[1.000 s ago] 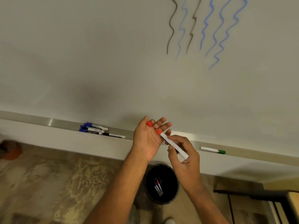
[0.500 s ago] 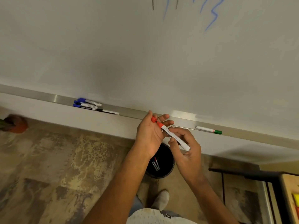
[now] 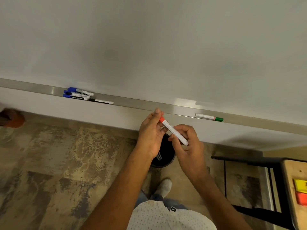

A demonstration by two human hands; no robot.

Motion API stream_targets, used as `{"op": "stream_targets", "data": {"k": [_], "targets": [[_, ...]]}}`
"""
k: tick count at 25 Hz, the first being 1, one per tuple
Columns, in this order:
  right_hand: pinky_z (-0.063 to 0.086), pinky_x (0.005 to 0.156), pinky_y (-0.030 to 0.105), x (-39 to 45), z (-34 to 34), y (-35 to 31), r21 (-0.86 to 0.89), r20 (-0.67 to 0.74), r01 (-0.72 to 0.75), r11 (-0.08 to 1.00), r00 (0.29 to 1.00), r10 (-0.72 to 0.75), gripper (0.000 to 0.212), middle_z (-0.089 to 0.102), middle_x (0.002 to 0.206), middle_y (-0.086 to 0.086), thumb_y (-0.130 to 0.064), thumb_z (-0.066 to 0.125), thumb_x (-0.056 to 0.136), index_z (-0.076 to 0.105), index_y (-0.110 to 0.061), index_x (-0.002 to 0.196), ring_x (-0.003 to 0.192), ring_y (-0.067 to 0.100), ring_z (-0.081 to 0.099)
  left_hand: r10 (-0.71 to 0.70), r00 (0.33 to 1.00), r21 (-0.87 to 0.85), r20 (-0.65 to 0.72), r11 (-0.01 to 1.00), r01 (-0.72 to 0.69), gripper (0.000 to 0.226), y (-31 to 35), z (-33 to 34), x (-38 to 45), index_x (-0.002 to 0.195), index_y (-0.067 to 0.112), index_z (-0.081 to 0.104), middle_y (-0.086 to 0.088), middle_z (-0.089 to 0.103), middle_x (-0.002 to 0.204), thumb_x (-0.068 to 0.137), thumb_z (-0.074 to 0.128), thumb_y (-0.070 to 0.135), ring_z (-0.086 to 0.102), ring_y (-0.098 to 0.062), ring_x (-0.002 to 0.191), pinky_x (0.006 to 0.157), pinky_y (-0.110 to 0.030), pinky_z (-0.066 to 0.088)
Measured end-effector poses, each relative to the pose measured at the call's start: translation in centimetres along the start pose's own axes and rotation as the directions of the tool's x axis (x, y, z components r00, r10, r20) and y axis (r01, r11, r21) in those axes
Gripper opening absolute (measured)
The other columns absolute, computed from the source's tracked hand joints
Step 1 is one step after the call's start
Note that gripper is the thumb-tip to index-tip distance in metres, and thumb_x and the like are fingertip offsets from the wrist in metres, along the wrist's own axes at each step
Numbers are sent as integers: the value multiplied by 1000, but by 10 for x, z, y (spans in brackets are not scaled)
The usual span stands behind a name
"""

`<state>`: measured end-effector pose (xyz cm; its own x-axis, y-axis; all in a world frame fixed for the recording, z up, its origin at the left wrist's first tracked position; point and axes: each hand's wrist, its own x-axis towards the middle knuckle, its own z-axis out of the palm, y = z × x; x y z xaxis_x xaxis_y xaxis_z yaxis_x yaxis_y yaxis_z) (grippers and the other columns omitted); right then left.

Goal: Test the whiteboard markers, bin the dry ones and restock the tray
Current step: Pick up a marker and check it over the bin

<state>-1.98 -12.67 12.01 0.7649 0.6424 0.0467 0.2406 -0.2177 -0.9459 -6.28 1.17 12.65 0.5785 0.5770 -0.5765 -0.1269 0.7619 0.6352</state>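
A white-barrelled red marker [image 3: 173, 131] is held between both hands, just below the metal tray [image 3: 132, 102] of the whiteboard [image 3: 149, 47]. My right hand [image 3: 189, 146] grips its barrel. My left hand [image 3: 149, 135] has its fingers curled around the red cap end. Directly under my hands stands a black bin [image 3: 167, 155] with discarded markers inside, mostly hidden. On the tray lie two blue markers [image 3: 78, 93], a black marker [image 3: 101, 101] and, to the right, a green marker [image 3: 209, 117].
At the right edge is a wooden table [image 3: 294, 170] with a black frame, carrying yellow and orange blocks [image 3: 301, 191]. A brown-orange object [image 3: 11, 118] sits on the floor at far left. My shoe [image 3: 163, 186] is near the bin.
The view has tilted down, so the squiggles on the board have left the frame. The red cap from my left palm now sits on the marker's tip, and my left fingers have curled around it.
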Motion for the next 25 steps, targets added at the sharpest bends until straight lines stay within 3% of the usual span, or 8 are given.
{"op": "stream_targets", "data": {"k": [4, 8, 14, 19, 25], "targets": [[58, 72, 23, -6, -5, 21, -192, 29, 28, 981, 999, -23, 24, 68, 106, -16, -23, 62, 104, 60, -29, 127, 92, 7, 68, 132, 986, 135, -99, 984, -118, 23, -19, -9, 3, 113, 11, 63, -6, 66, 85, 94, 70, 21, 66, -15, 78, 76, -30, 58], [49, 71, 10, -14, -1, 37, -329, 37, 20, 944, 999, -8, 24, 61, 105, -16, -31, 57, 106, 60, -21, 127, 89, -5, 60, 280, 947, 302, -160, 927, -223, 15, -44, -14, 4, 106, 8, 59, -19, 71, 96, 102, 61, 22, 71, -27, 84, 83, -41, 62], [46, 60, 11, -19, 8, 49, -365, 23, -16, 931, 999, 26, 18, 56, 98, -15, -30, 57, 106, 60, -17, 118, 77, -3, 58, 289, 939, 376, -188, 904, -203, 11, -61, -26, 18, 97, 14, 59, -22, 71, 96, 102, 60, 23, 70, -31, 85, 90, -55, 59], [47, 64, 9, -19, 15, 50, -272, 2, -85, 959, 996, 89, 21, 53, 91, -27, -33, 54, 103, 60, -19, 116, 86, -4, 60, 276, 951, 392, -140, 898, -203, 16, -67, -36, 28, 96, 16, 59, -21, 71, 97, 98, 63, 31, 71, -34, 88, 88, -53, 60], [45, 63, 11, -18, 20, 60, -232, 44, -85, 969, 994, 98, 12, 57, 92, -20, -25, 58, 104, 53, -32, 113, 81, 6, 60, 236, 960, 340, -152, 924, -173, 10, -80, -53, 37, 99, 11, 59, -17, 73, 95, 103, 60, 20, 71, -30, 87, 85, -46, 61]]}}
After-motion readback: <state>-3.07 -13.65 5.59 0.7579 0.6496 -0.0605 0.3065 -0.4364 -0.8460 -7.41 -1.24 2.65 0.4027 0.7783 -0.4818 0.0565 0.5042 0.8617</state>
